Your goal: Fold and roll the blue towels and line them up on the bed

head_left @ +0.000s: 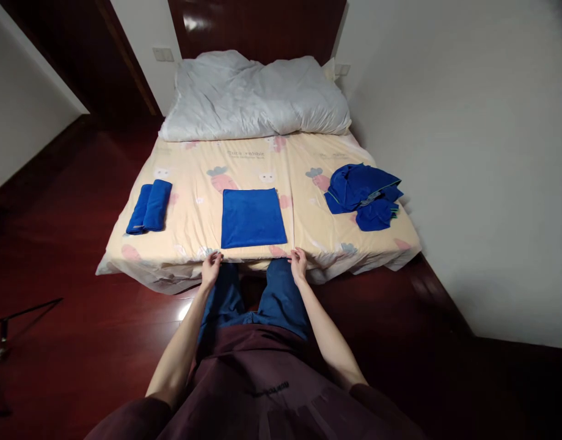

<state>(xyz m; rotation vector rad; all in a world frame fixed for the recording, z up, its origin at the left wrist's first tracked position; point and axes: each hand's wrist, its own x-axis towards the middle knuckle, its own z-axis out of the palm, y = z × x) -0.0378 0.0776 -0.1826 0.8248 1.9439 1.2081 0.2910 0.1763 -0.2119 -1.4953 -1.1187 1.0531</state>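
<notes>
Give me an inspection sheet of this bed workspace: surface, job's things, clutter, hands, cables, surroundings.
Surface: bed with a pale yellow patterned sheet, lying smooth; white duvet bunched at the head.
Job's things: flat folded blue cloth at the centre, by the near edge.
Clutter: two folded blue cloths side by side on the left; loose blue pile on the right.
Hands: left hand and right hand at the flat cloth's near corners; whether they grip it cannot be told.
Cables: nothing seen.
Surroundings: dark red wooden floor; white wall on the right; dark stand at far left.
</notes>
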